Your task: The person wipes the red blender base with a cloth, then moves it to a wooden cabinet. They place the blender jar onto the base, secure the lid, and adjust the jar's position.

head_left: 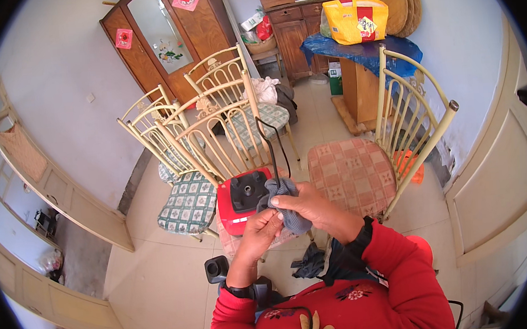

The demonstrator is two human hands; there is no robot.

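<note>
Flanking the grey cloth [295, 222]: padded chairs [352, 169]

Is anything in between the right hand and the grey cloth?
Nothing I can see: the right hand holds the cloth directly, thumb on top. The black cord runs down to the cloth from the far side, not visibly between them.
</note>
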